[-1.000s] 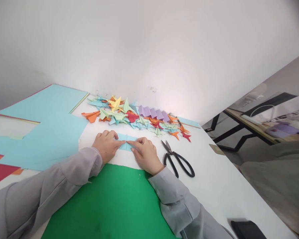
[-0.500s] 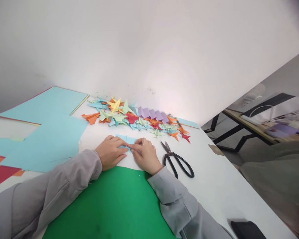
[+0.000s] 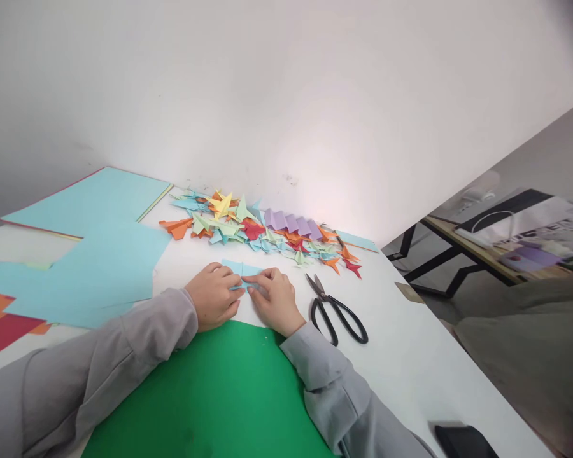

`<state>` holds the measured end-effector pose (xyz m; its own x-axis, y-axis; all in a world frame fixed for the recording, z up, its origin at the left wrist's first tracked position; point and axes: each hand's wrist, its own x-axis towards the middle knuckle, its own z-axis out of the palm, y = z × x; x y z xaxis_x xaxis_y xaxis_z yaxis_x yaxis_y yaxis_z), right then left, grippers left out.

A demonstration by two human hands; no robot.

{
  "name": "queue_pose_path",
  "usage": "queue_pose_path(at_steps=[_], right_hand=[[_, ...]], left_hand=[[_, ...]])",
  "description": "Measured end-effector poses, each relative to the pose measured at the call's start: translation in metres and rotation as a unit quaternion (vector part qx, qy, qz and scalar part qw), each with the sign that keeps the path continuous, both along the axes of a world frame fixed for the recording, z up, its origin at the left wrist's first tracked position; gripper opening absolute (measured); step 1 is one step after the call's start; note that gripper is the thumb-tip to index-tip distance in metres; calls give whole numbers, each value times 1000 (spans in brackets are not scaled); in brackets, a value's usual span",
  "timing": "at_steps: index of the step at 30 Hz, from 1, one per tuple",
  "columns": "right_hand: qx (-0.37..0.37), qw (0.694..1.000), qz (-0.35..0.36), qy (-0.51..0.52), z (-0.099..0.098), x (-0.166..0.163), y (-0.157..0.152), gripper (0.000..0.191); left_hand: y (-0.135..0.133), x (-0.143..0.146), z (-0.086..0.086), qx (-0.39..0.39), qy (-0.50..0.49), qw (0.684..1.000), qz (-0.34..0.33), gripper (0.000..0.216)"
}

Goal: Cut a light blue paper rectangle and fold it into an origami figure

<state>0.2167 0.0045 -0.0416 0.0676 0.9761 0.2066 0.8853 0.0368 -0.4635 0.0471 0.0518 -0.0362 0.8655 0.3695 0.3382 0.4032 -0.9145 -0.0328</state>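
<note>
A small light-blue sheet of paper [image 3: 239, 265] lies on the white table with a crease down its middle. My left hand [image 3: 216, 296] rests on its left side, fingers bent and pressed onto it. From the right, my right hand [image 3: 275, 299] grips the near part of the sheet, index finger and thumb close to the crease. The fingertips of both hands almost meet there, and they hide the paper's near edge. Black-handled scissors [image 3: 338, 312] lie partly spread to the right of my right hand.
Folded paper planes [image 3: 222, 205] in several colours are heaped along the wall, with a pleated purple paper strip [image 3: 293, 224] among them. Large blue sheets [image 3: 124, 261] and red and orange pieces [image 3: 10, 332] lie left. A black object [image 3: 465, 441] is at the near right.
My hands shift slightly on the blue paper; the right thumb and index finger now stand a little further apart. The whole view has moved slightly.
</note>
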Motion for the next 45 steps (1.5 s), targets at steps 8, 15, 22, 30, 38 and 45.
queue_pose_path(at_steps=[8,15,22,30,38,45], right_hand=[[-47,996,42,57,6,9,1,35],[32,997,63,22,-2,9,-4,25],[112,988,84,-65,-10,8,-2,16],[112,985,79,-102,-4,3,-3,16],[209,959,126,-145,2,-1,-8,20],[301,917,153,-211,4,-2,-10,20]], left_hand=[[1,-1,-1,11,-19,1000,-8,23],[13,-4,-11,-30,-33,999,-8,24],[18,-2,-17,-33,-50,998,-10,27],[17,-2,-12,-26,-72,997,-3,20],[10,-1,-5,102,-86,989,-56,25],[3,2,6,169,-150,971,-73,22]])
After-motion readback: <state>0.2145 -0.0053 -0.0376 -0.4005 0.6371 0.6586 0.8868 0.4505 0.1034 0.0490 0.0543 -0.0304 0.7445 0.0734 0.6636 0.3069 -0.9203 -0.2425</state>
